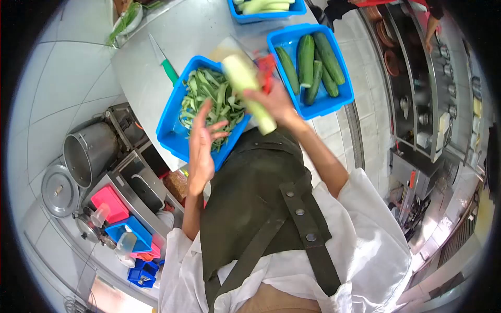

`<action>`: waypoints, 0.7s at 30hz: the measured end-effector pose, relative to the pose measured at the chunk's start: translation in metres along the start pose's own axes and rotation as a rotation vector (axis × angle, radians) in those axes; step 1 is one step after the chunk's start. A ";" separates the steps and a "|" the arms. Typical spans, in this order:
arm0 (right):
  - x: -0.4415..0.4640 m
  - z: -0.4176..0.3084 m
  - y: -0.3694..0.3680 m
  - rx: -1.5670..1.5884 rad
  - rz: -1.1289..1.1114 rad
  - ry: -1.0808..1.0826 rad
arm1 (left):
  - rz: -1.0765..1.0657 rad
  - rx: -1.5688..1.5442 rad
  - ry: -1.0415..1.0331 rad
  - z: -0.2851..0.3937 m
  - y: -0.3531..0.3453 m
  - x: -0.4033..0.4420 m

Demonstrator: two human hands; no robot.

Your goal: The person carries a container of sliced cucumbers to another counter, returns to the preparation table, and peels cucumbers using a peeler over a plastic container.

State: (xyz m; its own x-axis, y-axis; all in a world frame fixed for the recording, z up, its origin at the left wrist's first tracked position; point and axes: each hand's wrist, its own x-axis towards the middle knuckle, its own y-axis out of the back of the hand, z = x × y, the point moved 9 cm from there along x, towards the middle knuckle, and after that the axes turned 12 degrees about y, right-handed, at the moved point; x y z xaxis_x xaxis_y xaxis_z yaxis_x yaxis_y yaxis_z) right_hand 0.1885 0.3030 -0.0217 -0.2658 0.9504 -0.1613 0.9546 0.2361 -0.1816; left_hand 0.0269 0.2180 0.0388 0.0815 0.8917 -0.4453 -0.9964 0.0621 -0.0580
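A peeled, pale green cucumber (242,78), smeared by motion, slants over the edge of a blue tub (166,128) holding long green peelings (201,88). My right hand (276,107) has its fingers against the cucumber's side. A red tool (266,70), blurred but peeler-like, shows at the same hand. Over the near part of the peelings is my left hand (202,146), empty, with its fingers spread. To the right, a second blue tub (326,112) holds several unpeeled dark green cucumbers (306,57).
A green-handled knife (168,70) lies on the metal table (133,65), left of the peelings. Another blue tub (269,16) with peeled pieces stands at the far edge. A large pot (91,154) is at left. Another person's arm (432,31) shows near the shelves at upper right.
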 end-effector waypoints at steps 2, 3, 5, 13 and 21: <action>0.031 -0.041 0.055 -0.132 0.145 0.138 | 0.117 -0.071 0.019 -0.002 0.026 0.012; 0.074 -0.048 0.080 -0.262 0.131 0.243 | 0.092 -0.146 0.061 -0.009 0.032 0.025; 0.160 -0.068 0.115 -0.495 0.158 0.457 | 0.197 0.153 0.012 -0.007 0.031 0.051; 0.020 -0.049 0.249 -1.594 0.480 -0.027 | 0.359 -0.050 0.177 -0.061 0.092 0.014; 0.005 -0.012 0.264 -1.579 0.257 -0.127 | 0.110 -0.070 0.073 -0.029 0.029 0.065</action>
State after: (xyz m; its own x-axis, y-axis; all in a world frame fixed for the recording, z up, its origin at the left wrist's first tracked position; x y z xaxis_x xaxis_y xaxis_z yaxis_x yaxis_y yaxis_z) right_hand 0.4404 0.3726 -0.0588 -0.0165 0.9928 -0.1183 0.1290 0.1194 0.9844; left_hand 0.0037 0.2645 -0.0173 -0.0238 0.8563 -0.5159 -0.9955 -0.0675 -0.0661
